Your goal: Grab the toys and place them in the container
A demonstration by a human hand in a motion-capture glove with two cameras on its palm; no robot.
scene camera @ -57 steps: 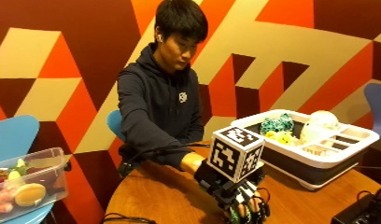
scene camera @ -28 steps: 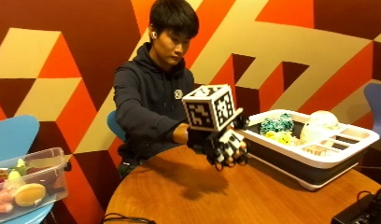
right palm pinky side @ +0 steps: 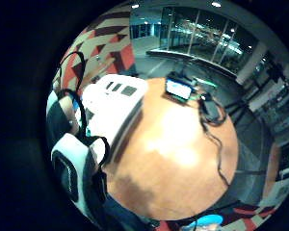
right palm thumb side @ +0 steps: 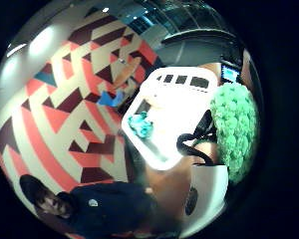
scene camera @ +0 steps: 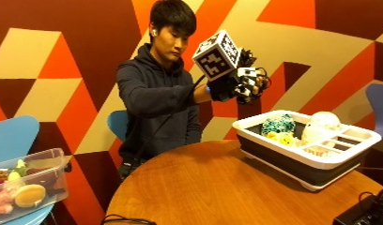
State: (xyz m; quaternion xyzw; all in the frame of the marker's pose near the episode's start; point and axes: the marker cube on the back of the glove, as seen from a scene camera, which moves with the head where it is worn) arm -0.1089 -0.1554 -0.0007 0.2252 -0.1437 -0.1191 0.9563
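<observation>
My gloved right hand (scene camera: 244,84) is raised at head height, above and just left of the near end of the white container (scene camera: 307,157). Its fingers curl round a green bumpy toy (right palm thumb side: 234,129), which sits close against the palm in the thumb side view; from outside the glove hides the toy. The container (right palm thumb side: 182,94) stands on the round wooden table (scene camera: 204,187) at the right. In it lie a teal and black toy (scene camera: 278,125), a yellow toy (scene camera: 282,137) and a white round toy (scene camera: 321,123). The teal toy (right palm thumb side: 139,124) also shows below the palm.
A clear plastic bin (scene camera: 26,185) with more toys rests on a blue chair at the far left. A black device (scene camera: 366,213) with cables sits at the table's right front edge. A screen (right palm pinky side: 179,89) and cables lie on the table beyond the container (right palm pinky side: 115,103).
The hand has risen from the tabletop to head height and moved toward the container, carrying the green toy.
</observation>
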